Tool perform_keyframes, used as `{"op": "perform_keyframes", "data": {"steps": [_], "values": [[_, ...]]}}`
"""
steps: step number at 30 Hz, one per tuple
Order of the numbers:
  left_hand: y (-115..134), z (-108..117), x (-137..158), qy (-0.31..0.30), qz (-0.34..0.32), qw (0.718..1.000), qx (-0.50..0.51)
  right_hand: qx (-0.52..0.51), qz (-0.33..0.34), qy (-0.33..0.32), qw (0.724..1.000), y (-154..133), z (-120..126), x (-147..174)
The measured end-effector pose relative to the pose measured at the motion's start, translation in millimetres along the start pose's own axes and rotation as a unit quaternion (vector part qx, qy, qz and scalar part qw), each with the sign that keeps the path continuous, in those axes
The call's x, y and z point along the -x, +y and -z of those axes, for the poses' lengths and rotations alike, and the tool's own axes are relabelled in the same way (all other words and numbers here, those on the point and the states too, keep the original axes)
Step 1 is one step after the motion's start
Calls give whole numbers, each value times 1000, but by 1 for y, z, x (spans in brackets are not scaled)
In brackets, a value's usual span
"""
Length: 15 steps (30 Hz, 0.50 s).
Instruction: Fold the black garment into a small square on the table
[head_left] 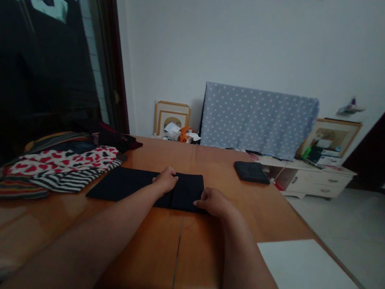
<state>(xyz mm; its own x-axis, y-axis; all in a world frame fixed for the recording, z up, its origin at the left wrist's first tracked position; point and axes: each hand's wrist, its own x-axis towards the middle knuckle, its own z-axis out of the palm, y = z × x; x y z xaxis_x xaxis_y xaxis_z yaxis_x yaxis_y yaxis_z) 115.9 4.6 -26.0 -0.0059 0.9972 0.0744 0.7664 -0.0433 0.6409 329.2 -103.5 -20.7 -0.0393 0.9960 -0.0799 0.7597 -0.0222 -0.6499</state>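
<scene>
A dark navy garment (128,184) lies flat on the wooden table in front of me, folded into a long strip. Its right part is doubled over, with an edge running across near the middle. My left hand (166,181) is closed on the cloth at that edge. At the right end, my right hand (213,201) pinches the garment's folded side between thumb and fingers. Which kind of garment it is cannot be made out.
Loose clothes (66,164), striped and heart-patterned, are heaped on the left of the wooden table (147,253). A folded dark cloth (251,171) rests at the far right edge. A white sheet (306,268) lies near right. Behind stands a white cabinet (317,182).
</scene>
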Motion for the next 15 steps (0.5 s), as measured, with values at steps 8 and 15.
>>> {"op": "perform_keyframes", "data": {"steps": [8,15], "values": [[4,3,4,1,-28,998,-55,5,-3,-8,1000,0,-2,0],[3,9,44,-3,-259,948,-186,10,5,3,1000,3,-5,-2]]}}
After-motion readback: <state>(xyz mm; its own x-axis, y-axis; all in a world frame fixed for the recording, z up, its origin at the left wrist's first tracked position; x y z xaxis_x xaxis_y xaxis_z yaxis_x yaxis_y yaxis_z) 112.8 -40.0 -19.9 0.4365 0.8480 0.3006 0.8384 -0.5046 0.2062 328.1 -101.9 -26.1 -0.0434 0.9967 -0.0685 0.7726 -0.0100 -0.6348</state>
